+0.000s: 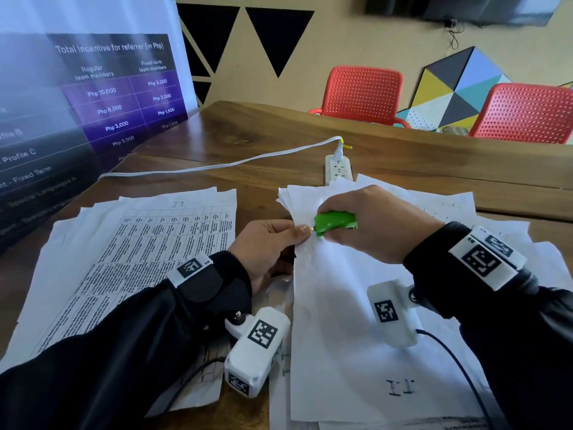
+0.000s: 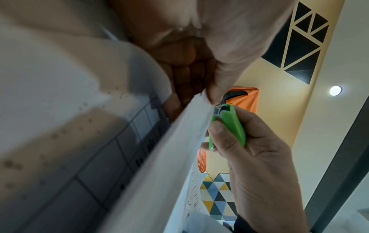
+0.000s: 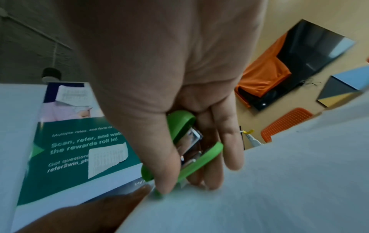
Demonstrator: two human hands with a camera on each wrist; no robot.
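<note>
Head view is showing a sheaf of white sheets (image 1: 341, 321) lying nearest the person on the wooden surface (image 1: 248, 141), with its far left corner raised. The left hand (image 1: 266, 249) is pinching that corner between the thumb and curled fingers (image 1: 302, 232). At 3 o'clock of it, the right hand (image 1: 375, 225) is curling its fingers round a green stapler (image 1: 336, 223). The stapler's mouth is pointing toward 9 o'clock and meeting the corner just beside the left thumb.

That closeness is looking like the main risk: a squeeze now could be nipping the thumb tip. How many sheets are sitting in the mouth cannot be told, so a lower sheet could be slipping out and going unfastened. A bite taken too close to the edge could be tearing the corner.

A printed pile (image 1: 139, 259) is lying at 9 o'clock, and its loose pages could be getting dragged along. A power strip (image 1: 338, 167) is resting at 12 o'clock, well apart.
</note>
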